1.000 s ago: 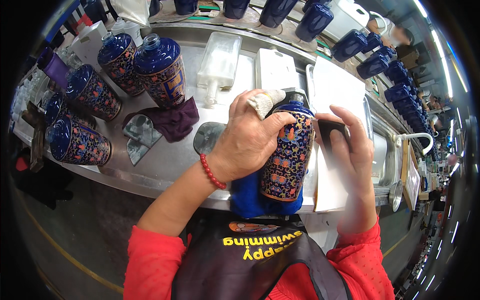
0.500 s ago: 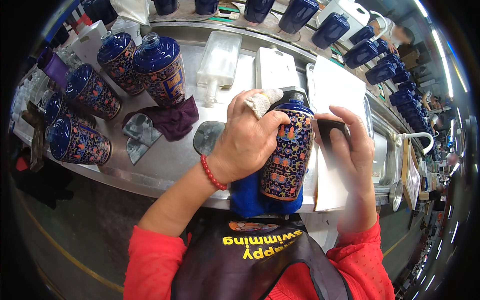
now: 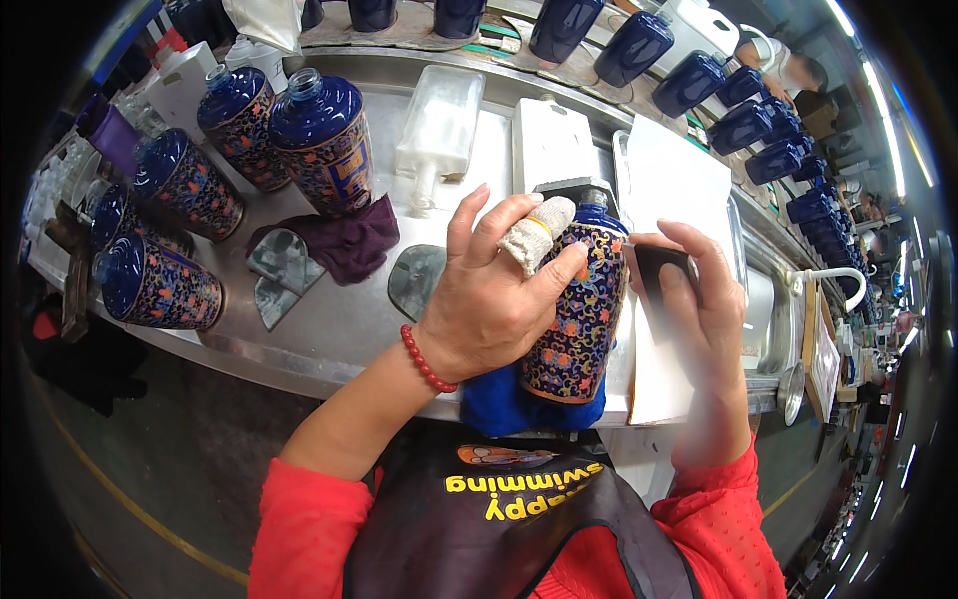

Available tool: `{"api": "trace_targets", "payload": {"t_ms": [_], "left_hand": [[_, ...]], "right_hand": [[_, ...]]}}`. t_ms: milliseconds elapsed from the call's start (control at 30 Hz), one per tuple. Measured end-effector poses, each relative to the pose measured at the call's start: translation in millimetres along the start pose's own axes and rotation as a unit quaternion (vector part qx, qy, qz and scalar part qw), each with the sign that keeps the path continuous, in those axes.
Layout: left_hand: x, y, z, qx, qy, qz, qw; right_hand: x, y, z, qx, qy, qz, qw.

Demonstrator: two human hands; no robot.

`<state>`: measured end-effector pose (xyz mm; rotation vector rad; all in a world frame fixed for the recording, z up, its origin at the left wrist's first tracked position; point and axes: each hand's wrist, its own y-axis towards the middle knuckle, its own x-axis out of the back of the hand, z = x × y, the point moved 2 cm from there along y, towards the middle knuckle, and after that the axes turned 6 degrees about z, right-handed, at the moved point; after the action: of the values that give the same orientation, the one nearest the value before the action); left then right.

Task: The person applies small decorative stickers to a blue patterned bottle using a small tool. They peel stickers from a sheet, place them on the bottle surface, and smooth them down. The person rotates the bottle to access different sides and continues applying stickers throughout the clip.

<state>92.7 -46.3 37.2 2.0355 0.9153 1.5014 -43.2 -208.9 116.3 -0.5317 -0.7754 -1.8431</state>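
A dark blue bottle (image 3: pixel 574 339) covered in colourful floral pattern leans on a bright blue cloth (image 3: pixel 489 401) at the table's near edge. My left hand (image 3: pixel 494 295) lies against the bottle's upper left side, its thumb and a finger in a white fabric finger cover (image 3: pixel 536 238) touching the bottle; other fingers are spread and lifted. Between thumb and fingers, my right hand (image 3: pixel 704 290) grips a dark flat scraper-like piece (image 3: pixel 659 268) close to the bottle's right side. Behind the bottle's neck lies a dark flat plate (image 3: pixel 574 186), partly hidden.
Several patterned blue bottles (image 3: pixel 319 140) stand at the left, near a purple cloth (image 3: pixel 349 240) and grey-green flat pieces (image 3: pixel 284 270). A clear bottle (image 3: pixel 439 125) lies ahead. White paper sheets (image 3: pixel 679 180) lie at the right. Plain blue bottles (image 3: pixel 634 48) line the conveyor behind.
My left hand has shifted slightly, its fingers spreading and lifting, and the covered finger has come down to the bottle's shoulder. Conveyor bottles have moved along. The right hand is nearly unchanged.
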Motion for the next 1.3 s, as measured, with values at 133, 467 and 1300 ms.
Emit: {"api": "trace_targets", "payload": {"t_ms": [133,467,1300], "left_hand": [[1.4,-0.1,-3.7,0.014,-0.002,0.0,1.0],[2.1,-0.4,-0.6,0.035,-0.019,-0.015,0.999],[-6.6,-2.1,2.2,0.03,0.027,-0.003,0.999]], "right_hand": [[1.1,5.0,12.2,0.01,-0.033,-0.002,0.999],[-10.7,34.6,24.9,-0.01,-0.144,0.059,0.988],[-0.2,21.4,17.4,-0.06,-0.097,0.031,0.993]]}}
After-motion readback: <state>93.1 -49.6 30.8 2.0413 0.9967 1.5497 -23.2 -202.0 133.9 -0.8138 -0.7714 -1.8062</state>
